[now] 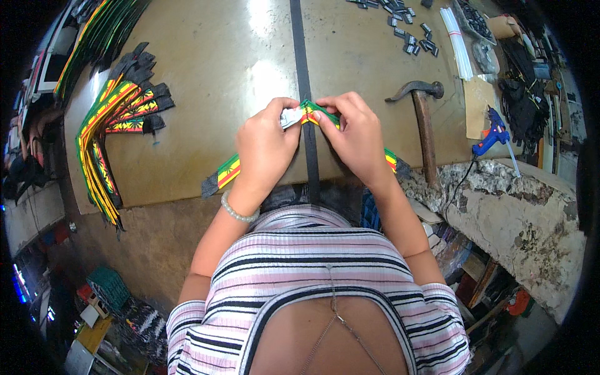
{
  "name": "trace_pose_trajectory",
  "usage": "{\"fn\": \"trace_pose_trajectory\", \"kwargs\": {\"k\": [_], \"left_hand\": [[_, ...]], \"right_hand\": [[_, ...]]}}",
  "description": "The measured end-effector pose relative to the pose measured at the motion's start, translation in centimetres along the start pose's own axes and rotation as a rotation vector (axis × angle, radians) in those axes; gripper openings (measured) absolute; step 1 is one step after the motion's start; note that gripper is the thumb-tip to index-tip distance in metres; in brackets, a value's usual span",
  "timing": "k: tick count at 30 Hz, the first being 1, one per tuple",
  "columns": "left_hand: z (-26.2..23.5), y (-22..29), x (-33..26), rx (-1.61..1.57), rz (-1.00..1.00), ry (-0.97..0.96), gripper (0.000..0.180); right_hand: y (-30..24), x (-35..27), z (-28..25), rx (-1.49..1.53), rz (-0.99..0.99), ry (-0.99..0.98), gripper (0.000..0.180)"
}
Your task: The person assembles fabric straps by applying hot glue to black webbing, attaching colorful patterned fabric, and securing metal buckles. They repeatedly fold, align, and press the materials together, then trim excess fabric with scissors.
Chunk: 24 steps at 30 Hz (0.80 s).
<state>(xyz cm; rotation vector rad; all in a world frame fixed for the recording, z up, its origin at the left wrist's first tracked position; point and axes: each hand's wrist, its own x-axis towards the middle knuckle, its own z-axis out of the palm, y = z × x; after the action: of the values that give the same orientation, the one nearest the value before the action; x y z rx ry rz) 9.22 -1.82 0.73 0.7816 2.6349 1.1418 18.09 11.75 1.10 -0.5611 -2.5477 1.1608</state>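
Near the middle of the table, my left hand (267,140) and my right hand (355,134) are close together, fingers pinched on a green, yellow and red patterned strap (309,112). The strap peaks between my fingertips. Its black-tipped ends come out beside my forearms, the left end lower than the right. A small white piece (290,117), perhaps a label, shows at my left thumb and touches the strap; how it is attached is hidden. Below my hands a black band (301,59) runs along the table from the far edge to the near edge.
Similar straps (112,134) lie bundled at left, with more striped strips (103,37) behind. A hammer (425,125), a blue glue gun (492,134), white sticks (457,44) and cardboard (478,106) are at right. Several small black pieces (409,40) lie scattered at the far right.
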Motion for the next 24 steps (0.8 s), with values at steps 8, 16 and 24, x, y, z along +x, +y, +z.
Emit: {"fn": "trace_pose_trajectory", "kwargs": {"k": [8,16,24], "left_hand": [[-0.1,-0.4,-0.3,0.007,0.058,-0.032,0.020],[-2.0,-0.1,0.6,0.013,0.096,-0.174,0.016],[-3.2,-1.5,2.2,-0.130,0.264,-0.399,0.018]], "right_hand": [[0.0,0.3,0.6,-0.043,0.011,-0.022,0.011],[-0.8,0.5,-0.1,-0.056,-0.030,-0.046,0.011],[-0.1,1.6,-2.3,0.151,-0.012,-0.290,0.022]]}}
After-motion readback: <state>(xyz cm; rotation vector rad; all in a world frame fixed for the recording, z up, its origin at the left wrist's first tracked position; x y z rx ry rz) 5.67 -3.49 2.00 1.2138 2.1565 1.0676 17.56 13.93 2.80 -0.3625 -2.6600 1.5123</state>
